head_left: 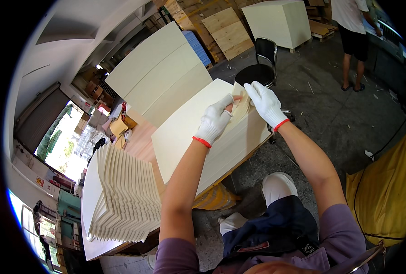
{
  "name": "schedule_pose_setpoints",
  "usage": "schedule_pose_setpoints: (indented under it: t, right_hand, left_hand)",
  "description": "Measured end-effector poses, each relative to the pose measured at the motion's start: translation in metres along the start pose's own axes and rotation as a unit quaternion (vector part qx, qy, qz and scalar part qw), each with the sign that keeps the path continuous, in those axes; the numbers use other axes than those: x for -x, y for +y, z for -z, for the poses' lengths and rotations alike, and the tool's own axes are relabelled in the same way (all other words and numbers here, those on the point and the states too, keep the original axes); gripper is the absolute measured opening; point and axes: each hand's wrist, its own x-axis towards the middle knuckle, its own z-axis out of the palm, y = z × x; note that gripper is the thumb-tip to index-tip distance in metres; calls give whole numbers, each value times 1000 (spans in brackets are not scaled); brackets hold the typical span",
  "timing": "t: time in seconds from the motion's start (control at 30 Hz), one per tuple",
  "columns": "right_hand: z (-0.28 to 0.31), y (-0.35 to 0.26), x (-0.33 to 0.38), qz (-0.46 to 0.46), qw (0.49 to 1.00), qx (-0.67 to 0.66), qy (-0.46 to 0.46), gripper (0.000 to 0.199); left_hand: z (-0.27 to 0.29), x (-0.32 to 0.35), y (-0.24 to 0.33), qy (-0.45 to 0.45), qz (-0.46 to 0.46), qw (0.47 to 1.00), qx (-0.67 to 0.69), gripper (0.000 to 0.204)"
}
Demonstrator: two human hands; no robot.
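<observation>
My left hand (214, 119) and my right hand (265, 104) both wear white knit gloves with red cuffs; bare fingertips show on the left one. They meet at the near right corner of a wide stack of cream paper sheets (189, 128) on the table. Between them several sheets (242, 104) are bent up from the stack. My right hand is closed on the raised edge, and my left fingers grip the sheets beside it. Part of the fingers is hidden behind the gloves and paper. To the left stands a fanned, stepped pile of folded cream sheets (127, 196).
Behind the stack rises another tall block of cream sheets (161, 68). A black chair (260, 68) stands just beyond my right hand. Yellow cloth (385, 178) hangs at the right. Another person (352, 41) stands at the far right. A large cream block (278, 23) sits on a pallet.
</observation>
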Motion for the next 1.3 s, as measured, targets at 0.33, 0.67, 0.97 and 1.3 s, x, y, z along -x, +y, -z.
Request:
schedule_pose_setpoints:
  t: [0.33, 0.67, 0.97, 1.3]
  right_hand:
    - [-2, 1, 1, -10, 1000, -17, 5, 48]
    - [-3, 1, 3, -20, 1000, -7, 12, 45]
    - [0, -5, 5, -47, 999, -24, 8, 47]
    - [-3, 1, 8, -26, 999, -27, 25, 38]
  left_hand:
    - [1, -3, 3, -36, 51, 997, -39, 34]
    - [0, -2, 10, -36, 61, 996, -62, 25]
    - [4, 0, 17, -63, 55, 996, -39, 39]
    - [-7, -6, -2, 10, -6, 996, -83, 48]
